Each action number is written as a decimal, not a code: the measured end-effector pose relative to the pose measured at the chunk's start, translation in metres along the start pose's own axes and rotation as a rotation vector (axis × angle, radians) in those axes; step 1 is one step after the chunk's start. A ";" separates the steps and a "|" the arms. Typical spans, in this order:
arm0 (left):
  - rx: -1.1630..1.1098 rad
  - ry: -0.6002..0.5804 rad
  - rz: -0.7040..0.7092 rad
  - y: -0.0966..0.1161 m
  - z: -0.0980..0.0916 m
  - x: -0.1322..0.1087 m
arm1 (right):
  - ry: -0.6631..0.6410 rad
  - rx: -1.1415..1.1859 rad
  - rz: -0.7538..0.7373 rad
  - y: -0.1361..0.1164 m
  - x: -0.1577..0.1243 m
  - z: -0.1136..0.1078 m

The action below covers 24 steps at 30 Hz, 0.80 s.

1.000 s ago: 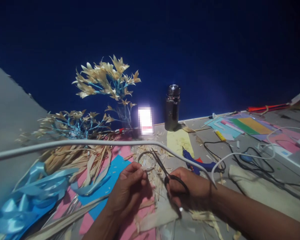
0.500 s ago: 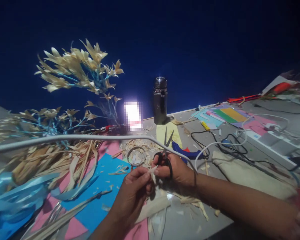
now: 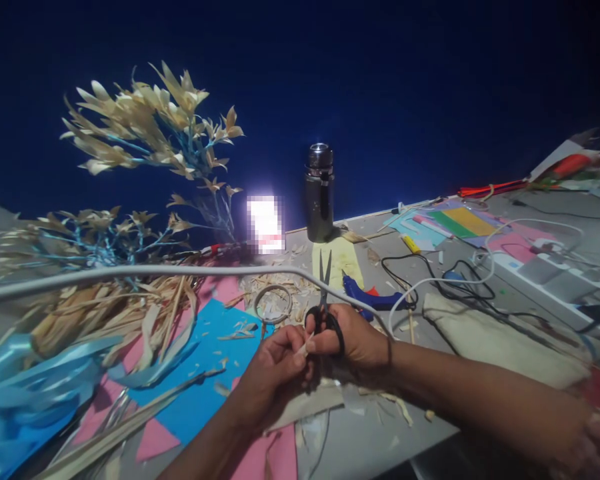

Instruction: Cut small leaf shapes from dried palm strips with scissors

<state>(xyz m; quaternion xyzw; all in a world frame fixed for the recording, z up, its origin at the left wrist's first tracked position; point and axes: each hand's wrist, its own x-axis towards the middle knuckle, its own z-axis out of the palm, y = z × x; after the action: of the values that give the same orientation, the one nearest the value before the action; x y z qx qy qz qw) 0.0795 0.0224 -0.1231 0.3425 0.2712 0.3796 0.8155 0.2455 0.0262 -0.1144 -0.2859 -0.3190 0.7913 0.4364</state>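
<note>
My right hand [image 3: 355,337] has its fingers through the black handles of a pair of scissors [image 3: 324,283], whose blades point away from me and stand slightly apart. My left hand [image 3: 275,363] pinches a small pale strip of dried husk [image 3: 307,346]. The right thumb and fingertip touch the same piece, so the two hands meet. Just beyond them lies a roll of tape [image 3: 273,305] among pale husk scraps. A blue glue gun [image 3: 373,297] rests to the right of the scissors. Below my hands is a wider pale husk strip [image 3: 307,405].
Branches with husk leaves [image 3: 145,127] stand at the back left, near light blue ribbon [image 3: 25,400]. A white cable [image 3: 145,270] crosses in front. A dark flask [image 3: 320,200] stands behind. At right are a power strip [image 3: 540,293] and a pale cloth roll [image 3: 500,340].
The scissor blades have turned to point more straight ahead and are closer together. My hands have drawn nearer each other around the husk strip. The view has shifted slightly.
</note>
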 end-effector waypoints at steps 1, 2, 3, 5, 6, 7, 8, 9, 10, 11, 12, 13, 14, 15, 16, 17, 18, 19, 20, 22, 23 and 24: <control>-0.003 -0.023 -0.006 0.002 0.000 0.000 | -0.011 0.014 -0.002 0.000 0.000 0.000; -0.011 -0.035 -0.009 0.004 0.001 0.000 | -0.018 0.022 -0.005 0.000 0.001 0.000; -0.022 -0.036 -0.011 0.006 0.001 0.000 | -0.015 0.024 -0.013 -0.001 0.001 0.000; -0.018 0.003 -0.009 0.007 0.002 0.001 | 0.012 0.010 -0.033 -0.001 0.001 0.001; 0.002 0.037 -0.001 0.007 0.002 0.002 | 0.025 0.001 -0.041 -0.002 0.000 0.002; 0.028 0.076 0.009 0.007 0.002 0.003 | 0.037 -0.006 -0.044 -0.003 0.000 0.003; 0.051 0.111 0.019 0.006 0.002 0.003 | 0.049 -0.004 -0.049 -0.004 -0.001 0.004; 0.067 0.138 0.028 0.005 0.002 0.003 | 0.070 -0.003 -0.058 -0.006 -0.001 0.005; 0.070 0.161 0.041 0.005 0.001 0.004 | 0.099 -0.012 -0.070 -0.008 -0.001 0.005; 0.061 0.176 0.050 0.005 0.000 0.004 | 0.135 -0.030 -0.085 -0.010 -0.001 0.005; 0.052 0.186 0.056 0.005 -0.001 0.004 | 0.170 -0.056 -0.099 -0.011 -0.001 0.004; 0.042 0.196 0.062 0.006 -0.001 0.004 | 0.196 -0.089 -0.107 -0.013 -0.001 0.004; 0.035 0.206 0.071 0.007 -0.002 0.004 | 0.209 -0.123 -0.104 -0.013 -0.001 0.003; 0.029 0.219 0.079 0.009 -0.002 0.003 | 0.210 -0.155 -0.089 -0.013 -0.001 0.002; 0.020 0.238 0.091 0.011 -0.002 0.003 | 0.201 -0.179 -0.067 -0.013 0.000 0.002; 0.008 0.260 0.109 0.012 -0.001 0.003 | 0.188 -0.196 -0.042 -0.011 0.000 0.002; -0.004 0.283 0.132 0.013 -0.001 0.002 | 0.174 -0.205 -0.019 -0.009 0.000 0.003; -0.015 0.304 0.154 0.014 0.000 0.002 | 0.167 -0.205 -0.004 -0.007 -0.001 0.004; -0.024 0.321 0.169 0.014 0.000 0.002 | 0.170 -0.198 -0.001 -0.006 -0.001 0.005; -0.039 0.330 0.181 0.013 0.001 0.002 | 0.193 -0.185 -0.022 -0.002 -0.001 0.007; -0.043 0.325 0.179 0.011 0.001 0.002 | 0.206 -0.181 -0.038 -0.001 -0.001 0.007; -0.045 0.319 0.175 0.008 0.000 0.003 | 0.215 -0.175 -0.058 0.000 -0.001 0.008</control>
<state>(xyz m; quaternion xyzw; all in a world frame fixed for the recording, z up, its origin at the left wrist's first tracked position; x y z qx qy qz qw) 0.0777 0.0287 -0.1171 0.2818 0.3575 0.5048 0.7335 0.2406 0.0233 -0.1092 -0.3967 -0.3465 0.7122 0.4640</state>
